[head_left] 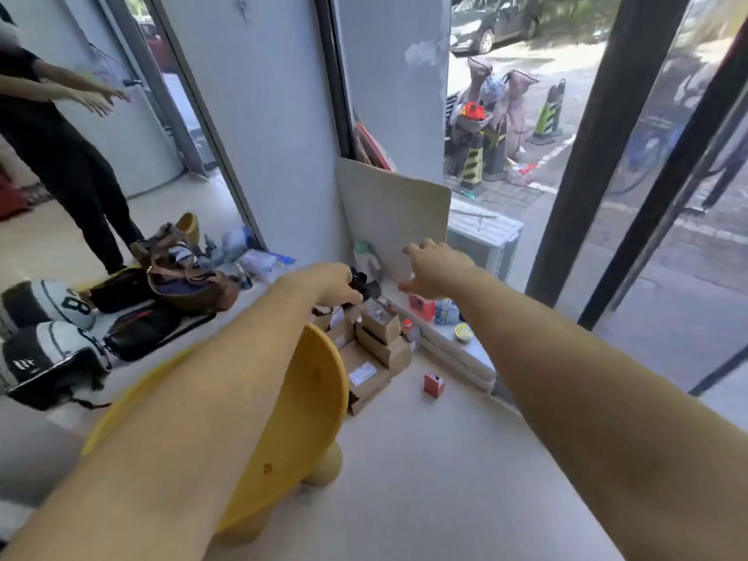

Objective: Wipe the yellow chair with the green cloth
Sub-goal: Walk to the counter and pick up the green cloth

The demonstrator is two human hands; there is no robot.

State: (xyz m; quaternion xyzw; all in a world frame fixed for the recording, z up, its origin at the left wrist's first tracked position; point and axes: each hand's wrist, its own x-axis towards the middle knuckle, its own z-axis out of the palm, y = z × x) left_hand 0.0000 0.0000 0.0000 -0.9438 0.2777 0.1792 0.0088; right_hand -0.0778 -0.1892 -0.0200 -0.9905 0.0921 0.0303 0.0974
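The yellow chair (307,402) stands low on the floor beneath my left forearm, its round seat and pale legs partly hidden by that arm. My left hand (336,283) is stretched forward over the corner and closed on a small dark object (364,285). My right hand (435,269) reaches beside it with fingers spread, holding nothing, close to a leaning beige board (392,212). A greenish item (364,251) lies in the corner behind the hands; I cannot tell whether it is the green cloth.
Cardboard boxes (376,342) are stacked in the corner right of the chair, with a small red box (434,384) on the floor. Bags (182,273) and helmets (44,301) lie along the left. Another person (52,135) stands far left. Glass panes close the right side.
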